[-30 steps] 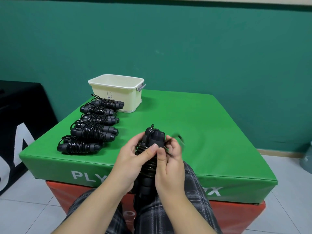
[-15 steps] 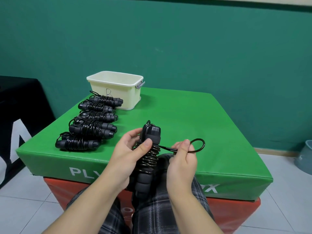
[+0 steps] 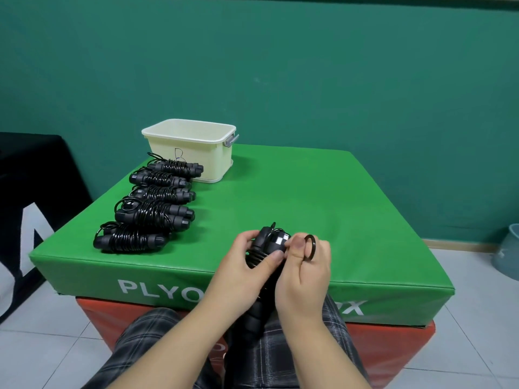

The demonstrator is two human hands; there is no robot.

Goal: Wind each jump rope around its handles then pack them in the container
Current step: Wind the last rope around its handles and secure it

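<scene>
My left hand grips a black jump rope's two handles, held upright over my lap at the green box's front edge, with cord coiled around them. My right hand pinches the last small loop of cord right beside the handle tops. Several wound black jump ropes lie in a row on the left of the green plyo box. A cream plastic container with a grey handle stands at the back left; its inside is not visible.
The green box rests on a red box. A black object with white lettering stands at the left. A grey bin sits on the tiled floor at the right. A green wall is behind.
My right hand has brought the cord loop in from the right toward the handle tops, and the loop is now smaller. My left hand keeps its grip on the handles.
</scene>
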